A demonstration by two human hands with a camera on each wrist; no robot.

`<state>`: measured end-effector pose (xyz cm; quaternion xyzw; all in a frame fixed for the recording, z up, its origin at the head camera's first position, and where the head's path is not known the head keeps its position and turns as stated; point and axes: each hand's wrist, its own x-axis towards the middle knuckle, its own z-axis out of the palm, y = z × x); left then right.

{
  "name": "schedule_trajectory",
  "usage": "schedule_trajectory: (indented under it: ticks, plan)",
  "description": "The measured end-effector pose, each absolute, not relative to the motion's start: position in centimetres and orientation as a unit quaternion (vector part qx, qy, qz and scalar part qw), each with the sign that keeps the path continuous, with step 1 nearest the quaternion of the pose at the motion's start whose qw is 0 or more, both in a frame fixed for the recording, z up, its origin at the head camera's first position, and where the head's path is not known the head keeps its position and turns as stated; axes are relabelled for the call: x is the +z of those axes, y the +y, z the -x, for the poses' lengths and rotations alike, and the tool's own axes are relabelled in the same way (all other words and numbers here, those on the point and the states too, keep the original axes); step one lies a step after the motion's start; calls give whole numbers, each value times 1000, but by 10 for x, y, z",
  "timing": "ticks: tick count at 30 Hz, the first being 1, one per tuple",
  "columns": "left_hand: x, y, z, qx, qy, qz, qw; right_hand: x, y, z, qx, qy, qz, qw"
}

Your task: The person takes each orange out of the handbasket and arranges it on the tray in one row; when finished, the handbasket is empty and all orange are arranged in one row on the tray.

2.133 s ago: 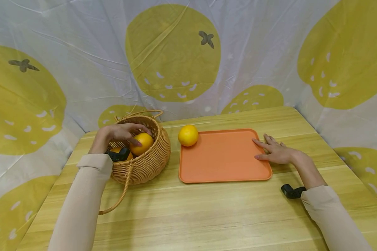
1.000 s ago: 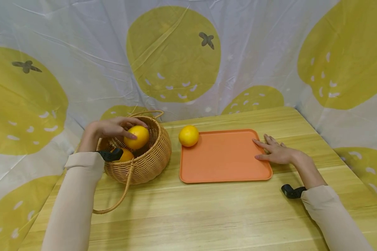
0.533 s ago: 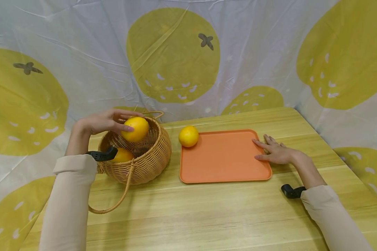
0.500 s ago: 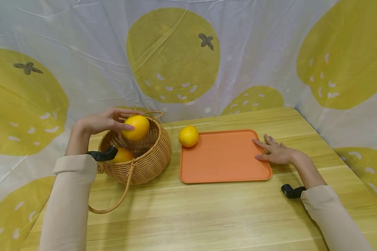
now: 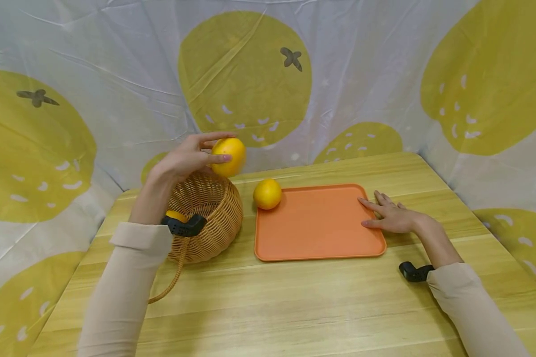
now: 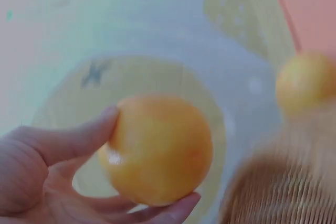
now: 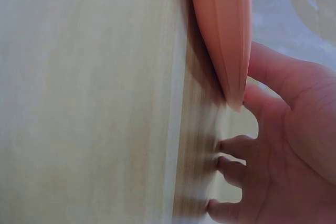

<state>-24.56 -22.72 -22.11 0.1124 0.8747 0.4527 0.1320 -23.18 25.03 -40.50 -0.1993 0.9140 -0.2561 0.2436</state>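
Observation:
An orange (image 5: 229,157) is gripped between the thumb and fingers of my left hand (image 5: 185,157), raised above the wicker basket's far right rim. The left wrist view shows the same orange (image 6: 160,150) with the thumb on one side and fingers on the other. Inside the wicker basket (image 5: 221,218) another orange (image 5: 176,216) shows partly, behind the wrist camera. A further orange (image 5: 267,194) sits at the far left corner of the coral tray (image 5: 317,228). My right hand (image 5: 395,216) lies with spread fingers at the tray's right edge, thumb and index touching the rim.
The wooden table (image 5: 295,307) carries everything. The basket's loop handle (image 5: 174,285) hangs toward the front over the tabletop. Behind stands a white cloth (image 5: 357,74) printed with large yellow fruit. A black wrist camera (image 5: 415,271) sits under the right sleeve.
My left hand has lifted the orange up out of the basket and carried it to the right, above the rim. The right hand and tray stay in place.

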Motion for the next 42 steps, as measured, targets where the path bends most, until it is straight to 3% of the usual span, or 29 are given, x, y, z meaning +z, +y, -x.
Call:
schedule_trajectory:
  ticks: [8,18,26,36,42]
  plan:
    - [-243,-158,249,457,870,-105,150,-404,251,232,-255,914,199,244]
    - [-307,-101,252,487,856,-99,144,-403,250,231,-257,913,203,244]
    - [-343,-77,257,481,861,-96,134,-403,251,231,-260,912,203,242]
    - [-356,-55,256,421,898,-104,78,-402,252,231,-258,914,203,240]
    - [-367,-42,256,407,906,-88,73,-403,251,231,-254,915,202,239]
